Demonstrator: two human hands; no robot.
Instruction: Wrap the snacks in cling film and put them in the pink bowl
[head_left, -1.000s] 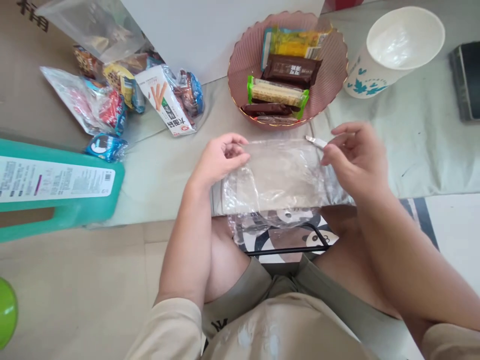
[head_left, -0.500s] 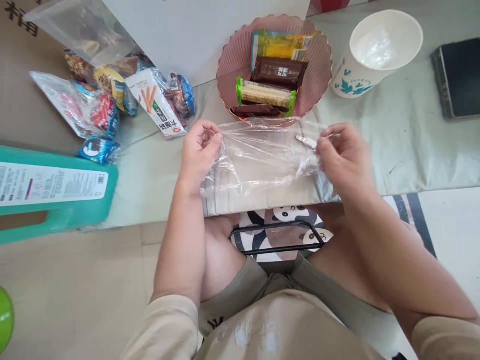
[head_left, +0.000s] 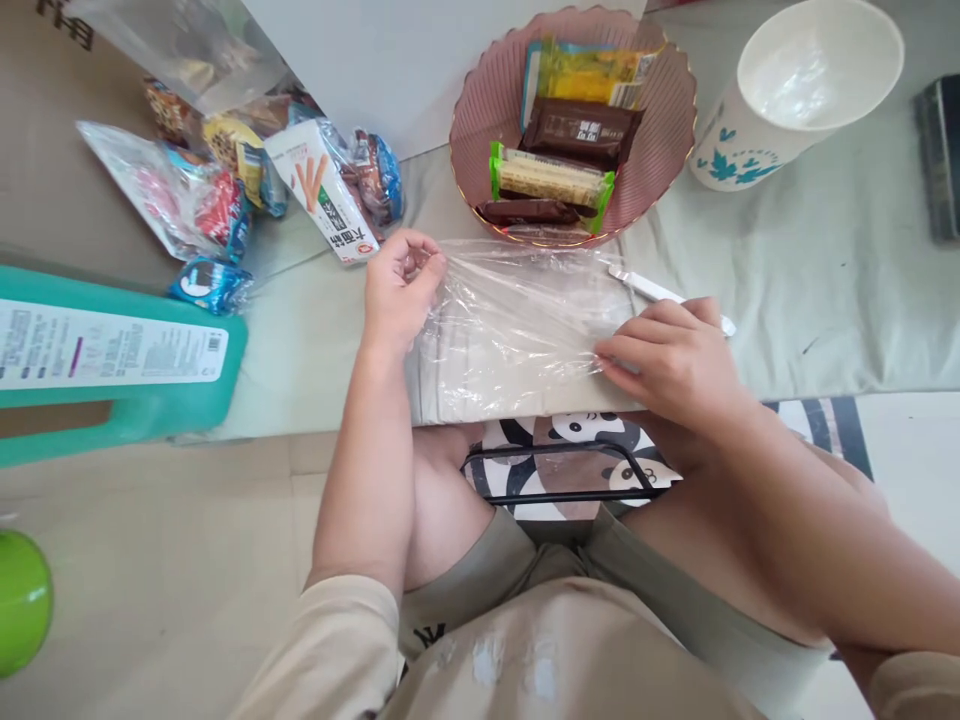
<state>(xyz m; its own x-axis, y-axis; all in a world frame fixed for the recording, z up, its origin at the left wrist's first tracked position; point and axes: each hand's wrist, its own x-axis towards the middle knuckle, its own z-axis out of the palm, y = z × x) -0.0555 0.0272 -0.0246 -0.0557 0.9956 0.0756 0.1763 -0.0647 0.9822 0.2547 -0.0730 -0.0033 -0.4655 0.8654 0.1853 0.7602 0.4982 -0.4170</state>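
Clear plastic film (head_left: 517, 325) is pinched by the left hand (head_left: 400, 290) at one corner and the right hand (head_left: 679, 358) at another side. It seems mostly spread, with some wrinkles left. Close by is a thin white tool (head_left: 649, 287). Pale cloth (head_left: 817, 270) is underneath, the pink bowl (head_left: 666, 125) just beyond.

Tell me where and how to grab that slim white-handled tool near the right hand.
Probably by the white handle, from the right: its long, thin shape slants that way, and the metal tip points left. The right hand partly covers the handle.
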